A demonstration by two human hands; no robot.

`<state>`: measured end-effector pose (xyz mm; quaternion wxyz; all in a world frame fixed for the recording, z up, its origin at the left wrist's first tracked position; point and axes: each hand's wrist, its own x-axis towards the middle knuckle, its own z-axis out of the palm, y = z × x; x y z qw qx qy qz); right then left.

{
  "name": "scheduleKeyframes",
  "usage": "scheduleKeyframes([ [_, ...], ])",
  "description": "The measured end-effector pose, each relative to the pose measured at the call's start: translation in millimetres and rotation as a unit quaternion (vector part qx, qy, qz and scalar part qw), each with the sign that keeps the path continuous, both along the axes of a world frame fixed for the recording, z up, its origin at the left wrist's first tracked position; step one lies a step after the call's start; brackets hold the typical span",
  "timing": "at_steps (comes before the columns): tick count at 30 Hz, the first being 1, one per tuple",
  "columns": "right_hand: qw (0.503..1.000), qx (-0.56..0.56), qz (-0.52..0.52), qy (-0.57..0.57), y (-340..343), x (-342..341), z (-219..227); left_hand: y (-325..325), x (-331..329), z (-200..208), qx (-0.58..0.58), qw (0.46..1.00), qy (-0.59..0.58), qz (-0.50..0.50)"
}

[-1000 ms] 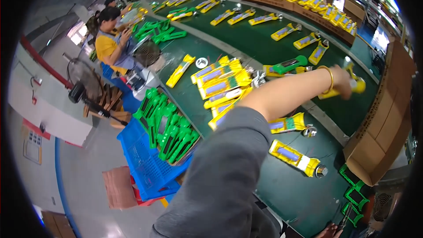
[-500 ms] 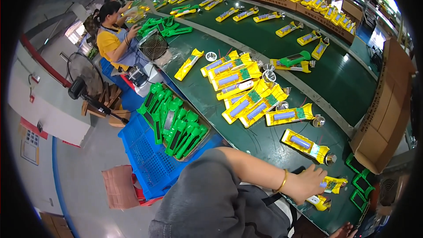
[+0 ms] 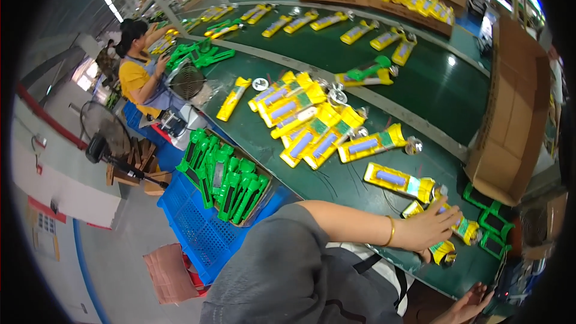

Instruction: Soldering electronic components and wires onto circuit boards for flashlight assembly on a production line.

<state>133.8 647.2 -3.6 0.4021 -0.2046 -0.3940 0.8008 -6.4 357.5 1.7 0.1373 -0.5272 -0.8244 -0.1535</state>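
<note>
My left hand (image 3: pixel 427 229), with a gold bracelet on its wrist, reaches across to the bench's near right part. Its fingers close over a yellow flashlight housing (image 3: pixel 465 228) holding a blue cell. Another yellow housing (image 3: pixel 443 252) lies beneath the palm, partly hidden. Just beyond the fingers is an open yellow housing (image 3: pixel 393 177) with a blue cell and a lamp head. My right hand (image 3: pixel 468 306) shows at the lower edge, fingers stretched and apart, holding nothing visible. Green frames (image 3: pixel 493 222) lie to the right of the left hand.
A pile of yellow housings (image 3: pixel 300 114) with wires covers the middle of the green bench (image 3: pixel 264 156). Green housings (image 3: pixel 222 174) fill a box above a blue crate (image 3: pixel 198 222) at left. A cardboard box (image 3: pixel 510 108) stands at right. A co-worker (image 3: pixel 141 78) works at far left.
The view has swung, so the bench things sit further left. Under my left hand, the yellow housings have shifted, closer to the lamp head beyond. More of my right hand shows.
</note>
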Motion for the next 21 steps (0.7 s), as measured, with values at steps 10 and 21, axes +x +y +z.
scheduleKeyframes([
  [10,0.989,-0.06,0.118,0.068,-13,-21,0,35,-18,-6,0.063,0.995,-0.047,0.064],
  [21,0.988,-0.014,0.139,0.072,-62,-27,15,-100,-41,-2,0.078,0.959,-0.092,0.255],
])
